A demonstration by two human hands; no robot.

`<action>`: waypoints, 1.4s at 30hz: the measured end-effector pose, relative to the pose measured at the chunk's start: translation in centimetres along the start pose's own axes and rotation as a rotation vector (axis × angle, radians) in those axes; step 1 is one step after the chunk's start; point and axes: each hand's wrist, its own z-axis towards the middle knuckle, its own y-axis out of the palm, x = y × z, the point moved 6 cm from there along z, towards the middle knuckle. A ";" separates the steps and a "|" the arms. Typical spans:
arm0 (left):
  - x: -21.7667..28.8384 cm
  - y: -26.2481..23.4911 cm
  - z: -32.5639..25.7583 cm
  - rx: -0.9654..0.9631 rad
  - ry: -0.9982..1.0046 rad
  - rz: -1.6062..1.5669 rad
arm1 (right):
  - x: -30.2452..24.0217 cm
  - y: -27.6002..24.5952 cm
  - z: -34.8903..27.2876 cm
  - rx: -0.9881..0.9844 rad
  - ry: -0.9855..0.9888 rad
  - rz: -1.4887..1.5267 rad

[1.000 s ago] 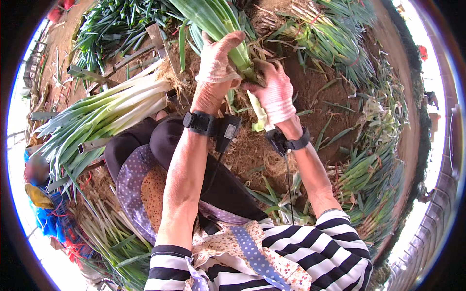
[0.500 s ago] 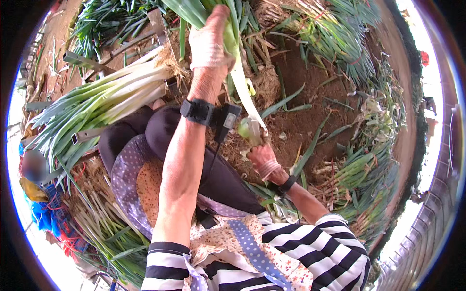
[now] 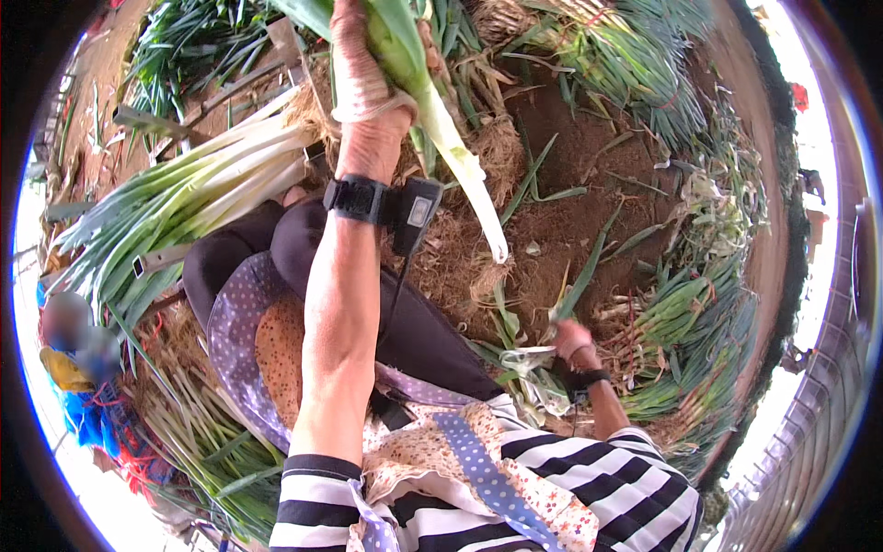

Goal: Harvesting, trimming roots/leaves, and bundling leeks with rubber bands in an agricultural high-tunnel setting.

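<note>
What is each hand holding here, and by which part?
Left hand grips a leek around its green upper stalk, white end hanging free. Right hand holds pale stripped leaves by one end.

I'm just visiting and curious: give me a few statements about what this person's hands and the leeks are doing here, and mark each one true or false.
1. The left hand holds a leek raised, white end pointing down. True.
2. The right hand grips the same leek. False: it is low, apart from the leek, with pale peeled leaves beside it.
3. A bundle of leeks lies to the person's left. True.
4. The ground is bare concrete. False: it is brown soil strewn with green leaves.
5. Both wrists are bare. False: the left wrist wears a black strap, and the right wrist a dark band.
</note>
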 end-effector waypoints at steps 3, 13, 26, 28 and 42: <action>0.1 0.2 -0.1 -0.066 0.051 0.083 | -9.6 -18.2 -1.9 0.695 -0.135 0.398; -0.3 0.9 -0.5 -0.154 0.048 0.095 | -27.8 -29.3 -2.2 0.954 -0.813 -0.067; 1.1 0.1 -0.1 -0.167 -0.022 0.029 | -8.3 1.7 0.1 0.118 -0.252 -0.150; 0.9 0.5 0.8 -0.199 0.003 -0.019 | -2.4 9.0 -0.3 -0.069 -0.102 -0.212; -1.4 1.5 -1.2 -0.078 0.175 0.057 | -26.3 -33.8 -4.8 1.433 -0.723 0.855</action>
